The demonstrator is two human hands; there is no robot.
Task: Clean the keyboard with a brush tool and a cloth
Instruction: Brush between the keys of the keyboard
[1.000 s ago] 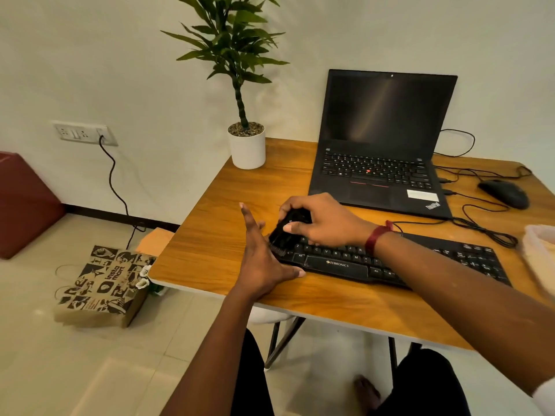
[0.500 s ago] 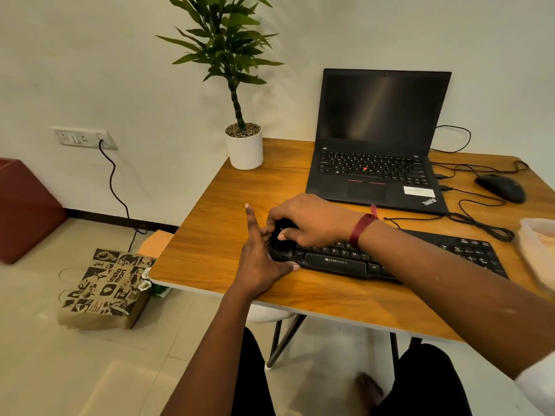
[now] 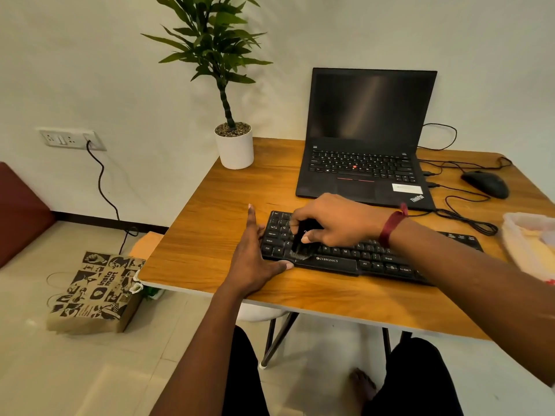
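A black keyboard (image 3: 345, 259) lies near the front of the wooden table (image 3: 216, 235). My right hand (image 3: 336, 220) grips a small black brush (image 3: 301, 244), whose bristles touch the bottom-left keys beside the space bar. With fingers straight, my left hand (image 3: 255, 256) rests flat on the table against the keyboard's left end, thumb along its front edge. A pale cloth (image 3: 531, 244) lies at the table's right edge, partly cut off by the frame.
An open black laptop (image 3: 366, 139) stands behind the keyboard. A black mouse (image 3: 486, 184) and loose cables (image 3: 468, 217) are at the right. A potted plant (image 3: 234, 145) sits at the back left. A printed paper bag (image 3: 93, 292) is on the floor.
My right hand has moved the brush from the keyboard's far-left corner to the right and toward the front row. My left hand has stayed against the keyboard's left end.
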